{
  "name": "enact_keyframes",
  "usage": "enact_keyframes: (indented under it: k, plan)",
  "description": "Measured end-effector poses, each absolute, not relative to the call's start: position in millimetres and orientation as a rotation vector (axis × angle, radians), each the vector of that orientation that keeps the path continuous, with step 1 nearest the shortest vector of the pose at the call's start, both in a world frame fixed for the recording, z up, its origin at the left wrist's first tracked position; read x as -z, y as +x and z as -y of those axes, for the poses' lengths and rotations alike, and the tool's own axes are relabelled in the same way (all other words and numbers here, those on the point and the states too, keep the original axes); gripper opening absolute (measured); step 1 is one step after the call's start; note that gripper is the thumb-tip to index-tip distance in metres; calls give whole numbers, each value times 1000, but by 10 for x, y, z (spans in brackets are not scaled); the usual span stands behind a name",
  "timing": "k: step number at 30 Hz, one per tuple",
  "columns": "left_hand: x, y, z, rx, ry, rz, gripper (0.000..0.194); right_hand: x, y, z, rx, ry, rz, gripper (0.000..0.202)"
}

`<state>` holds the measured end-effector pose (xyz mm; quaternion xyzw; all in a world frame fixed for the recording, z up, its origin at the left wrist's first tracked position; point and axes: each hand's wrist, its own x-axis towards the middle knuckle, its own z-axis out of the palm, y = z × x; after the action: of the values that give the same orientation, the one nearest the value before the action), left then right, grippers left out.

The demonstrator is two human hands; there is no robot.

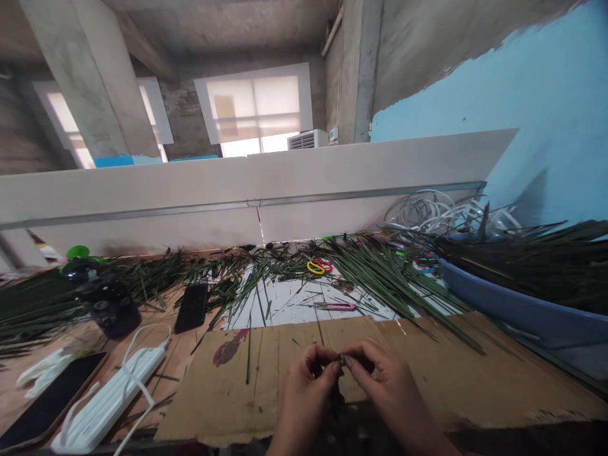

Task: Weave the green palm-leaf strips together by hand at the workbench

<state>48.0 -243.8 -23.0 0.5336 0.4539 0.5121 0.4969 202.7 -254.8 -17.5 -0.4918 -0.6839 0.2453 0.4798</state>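
Note:
My left hand (311, 380) and my right hand (377, 377) meet above the front edge of a brown cardboard sheet (427, 380). Thumb and fingers of both are pinched round a small dark green piece of leaf (341, 359); its full shape is hidden by my fingers. A darker bit hangs below between the hands, too dim to make out. Beyond them lie pink-handled thread snips (335, 306) and scissors with yellow and red handles (319, 266). Long green leaf strips (384, 278) spread to the right of these.
At right stands a blue tub (513, 304) heaped with dark leaves. Coiled white strapping (422, 212) lies behind it. On the left are a black phone (192, 308), a dark jar (109, 304), a white power strip (111, 399) with its cord, and another dark device (52, 399).

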Motion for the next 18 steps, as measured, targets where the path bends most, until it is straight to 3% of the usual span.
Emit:
enact_keyframes:
  k: [10,18]
  plan:
    - [161,461,2448,-1333,1266,-1105,12,253,2087,2523,-539,-1253,1656,22]
    - [181,380,2453,-1294,1190,-970,18,331,2139,2465,-792,-1237,1516,26]
